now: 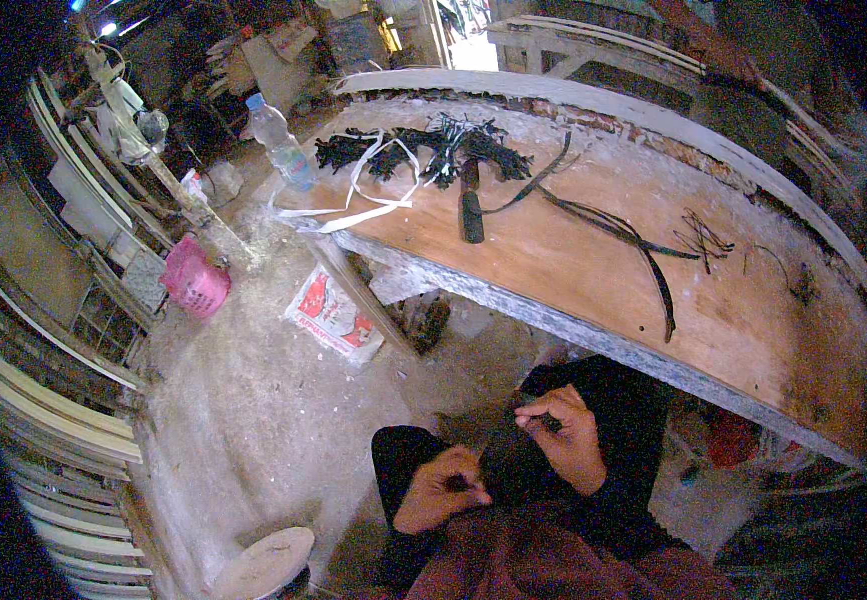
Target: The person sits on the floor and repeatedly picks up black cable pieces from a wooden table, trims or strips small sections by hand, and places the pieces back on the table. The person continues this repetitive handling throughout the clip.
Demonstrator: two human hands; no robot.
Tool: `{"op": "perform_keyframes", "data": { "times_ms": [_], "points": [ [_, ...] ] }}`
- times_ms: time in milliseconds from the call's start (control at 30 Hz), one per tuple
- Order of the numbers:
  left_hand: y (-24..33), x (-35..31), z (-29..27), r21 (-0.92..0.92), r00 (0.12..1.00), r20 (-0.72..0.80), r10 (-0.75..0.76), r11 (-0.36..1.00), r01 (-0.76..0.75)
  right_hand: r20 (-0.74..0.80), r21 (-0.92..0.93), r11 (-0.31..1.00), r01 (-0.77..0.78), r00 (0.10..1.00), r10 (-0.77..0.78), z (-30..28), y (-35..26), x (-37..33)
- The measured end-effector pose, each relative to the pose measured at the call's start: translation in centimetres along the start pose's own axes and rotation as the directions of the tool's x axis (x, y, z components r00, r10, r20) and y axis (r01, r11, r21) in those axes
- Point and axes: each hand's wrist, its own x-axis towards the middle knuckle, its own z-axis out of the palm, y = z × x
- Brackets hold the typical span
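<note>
My left hand (442,490) is low in front of my dark red clothing, its fingers curled in and the thumb closed against them. Higher and to its right, my right hand (566,437) pinches thumb and fingertips together. Anything thin or dark in either hand is lost against the black cloth of my lap. Beyond both hands is a wooden workbench (574,255). On it lie frayed black bundles (384,152), a dark cylindrical handle (471,215) and long black strips (614,228). A white strap (374,212) loops over the bundles at the left end.
A clear plastic bottle (279,145) with a blue cap stands by the bench's left end. A tangle of thin black strands (704,235) lies farther right. On the floor are a pink container (197,280) and a white-and-red sack (329,318). A round-topped stool (266,562) is at lower left.
</note>
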Motion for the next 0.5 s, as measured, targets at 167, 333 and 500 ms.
{"op": "perform_keyframes", "data": {
  "times_ms": [167, 333, 500],
  "points": [
    [-0.5, -0.7, -2.8, 0.175, 0.750, -0.660, 0.037, 0.979, 0.107, 0.402, 0.271, 0.962, 0.020, 0.906, -0.132, 1.2, -1.4, -0.6],
    [-2.0, -0.3, -2.6, 0.146, 0.669, -0.743, -0.021, 0.970, 0.193, 0.470, 0.320, 0.898, 0.302, 0.773, -0.427, 4.0, -4.0, -1.9],
    [-2.2, -0.6, -1.8, 0.141, 0.707, -0.707, -0.023, 0.975, 0.173, 0.570, 0.392, 0.903, 0.177, 0.724, -0.389, 3.5, -3.4, -1.2]
  ]
}}
